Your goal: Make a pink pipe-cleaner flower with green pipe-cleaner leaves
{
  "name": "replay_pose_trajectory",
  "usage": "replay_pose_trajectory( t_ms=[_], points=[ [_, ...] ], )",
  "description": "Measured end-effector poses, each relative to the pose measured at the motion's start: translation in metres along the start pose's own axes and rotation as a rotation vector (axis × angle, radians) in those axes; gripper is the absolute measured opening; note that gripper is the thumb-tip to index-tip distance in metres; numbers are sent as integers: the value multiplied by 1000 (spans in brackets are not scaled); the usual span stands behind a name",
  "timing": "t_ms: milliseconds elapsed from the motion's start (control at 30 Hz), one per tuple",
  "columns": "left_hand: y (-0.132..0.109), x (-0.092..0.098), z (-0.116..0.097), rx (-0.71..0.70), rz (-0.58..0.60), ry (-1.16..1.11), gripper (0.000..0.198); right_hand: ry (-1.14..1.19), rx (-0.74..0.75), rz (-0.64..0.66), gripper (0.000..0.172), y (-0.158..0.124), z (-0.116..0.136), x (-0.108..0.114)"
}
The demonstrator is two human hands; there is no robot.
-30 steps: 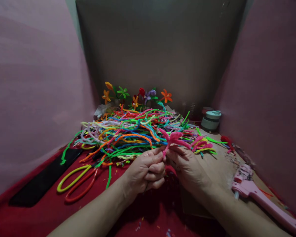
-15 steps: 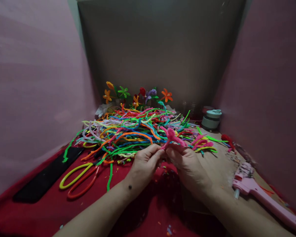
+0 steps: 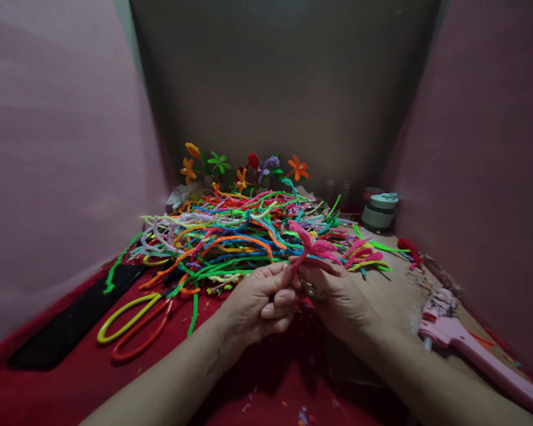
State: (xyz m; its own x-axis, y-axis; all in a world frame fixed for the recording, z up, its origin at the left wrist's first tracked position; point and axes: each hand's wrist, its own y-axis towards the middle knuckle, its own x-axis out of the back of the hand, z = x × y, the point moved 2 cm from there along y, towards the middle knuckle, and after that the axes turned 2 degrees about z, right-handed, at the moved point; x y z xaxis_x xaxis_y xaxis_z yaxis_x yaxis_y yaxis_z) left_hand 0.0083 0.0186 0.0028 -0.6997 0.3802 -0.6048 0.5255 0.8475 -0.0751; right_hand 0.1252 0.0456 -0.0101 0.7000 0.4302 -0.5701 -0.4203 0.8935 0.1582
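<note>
Both of my hands meet at the middle, in front of a heap of coloured pipe cleaners (image 3: 235,242). Between them is a pink pipe-cleaner flower (image 3: 313,245), its looped petals spread upward and to the right. My left hand (image 3: 266,296) is closed, thumb and forefinger pinching the flower's lower end. My right hand (image 3: 333,290) pinches the same base from the other side, with a ring on one finger. The exact grip point is partly hidden by the fingers. Just right of my right hand lies a bunch of pink and yellow pipe-cleaner pieces (image 3: 364,255).
Scissors with yellow and red handles (image 3: 135,331) lie at left beside a black flat object (image 3: 71,319). At right, a pink glue gun (image 3: 462,340) rests on cardboard (image 3: 391,296). Finished pipe-cleaner flowers (image 3: 262,167) and a lidded cup (image 3: 380,212) stand behind. Pink walls flank both sides.
The left-hand fingers have curled and turned so their tips show below the pinch. The flower has turned slightly, its petals looking more spread. The view has shifted slightly.
</note>
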Motion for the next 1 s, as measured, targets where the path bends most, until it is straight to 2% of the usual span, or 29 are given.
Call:
replay_pose_trajectory(
  t_ms=[100,200,300,433,533,600,700,833,1000],
  points=[
    [0,-1,0,41,52,-68,17,10,-7,15,8,0,0,0],
    [0,-3,0,23,38,5,16,-14,9,-13,10,-1,2,0],
    [1,-5,-1,-107,-127,324,20,-47,10,-1,11,-2,5,-3],
    [-2,-4,-2,-432,-388,901,14,-105,82,-55,13,-5,7,-4],
    [-4,-2,-1,-554,-468,1134,16,-132,129,-80,10,-5,5,-4],
    [-3,-2,-1,-535,-473,1098,22,-136,144,-85,10,-4,4,-4],
    [0,-3,-2,-375,-412,800,21,-129,128,-96,11,-3,2,-5],
    [4,-2,-1,-197,-250,406,22,-17,20,-3,13,0,-2,-3],
    [4,2,0,-95,-31,166,20,46,-38,-15,18,2,-2,1]
  ],
)
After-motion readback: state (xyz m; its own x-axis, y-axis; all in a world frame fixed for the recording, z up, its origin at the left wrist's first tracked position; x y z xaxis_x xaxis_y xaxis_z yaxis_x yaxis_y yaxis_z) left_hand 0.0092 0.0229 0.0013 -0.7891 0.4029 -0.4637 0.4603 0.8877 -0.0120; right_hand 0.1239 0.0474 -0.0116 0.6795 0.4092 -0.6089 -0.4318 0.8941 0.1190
